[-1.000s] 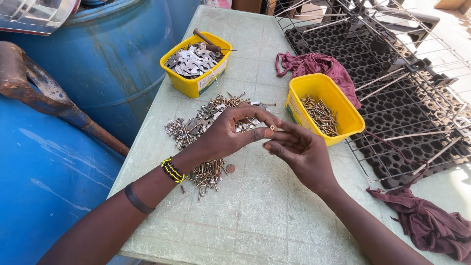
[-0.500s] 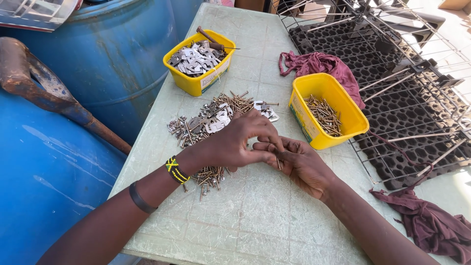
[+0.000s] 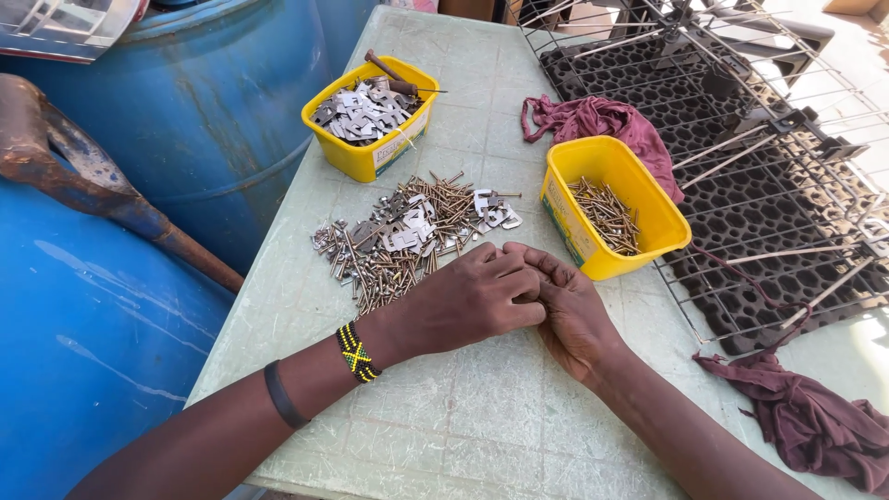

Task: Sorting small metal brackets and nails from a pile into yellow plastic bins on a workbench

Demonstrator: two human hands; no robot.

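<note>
Screws and small metal plates (image 3: 407, 236) lie in a loose heap on the pale green surface (image 3: 463, 407), just beyond your knuckles. Your left hand (image 3: 463, 301) and right hand (image 3: 569, 310) meet fingertip to fingertip below the heap, both curled tight, so each grip reads as narrow; whether a screw or plate sits pinched inside either one, you cannot tell, since the fingers hide it. A risk, as I judge it: anything small held there could slip out and roll off the near edge, because the surface has no lip and the blue drums (image 3: 111, 352) stand right beside it. Your wrists could also sweep the heap and scatter it. Two yellow tubs stand well apart. The far tub (image 3: 370, 153) holds flat grey metal plates with a wooden-handled tool resting across them. The near tub (image 3: 653, 218), just right of the heap, holds a shallow layer of screws. A maroon rag (image 3: 602, 120) lies behind it, touching a black grid mat (image 3: 741, 213) under wire racks.
</note>
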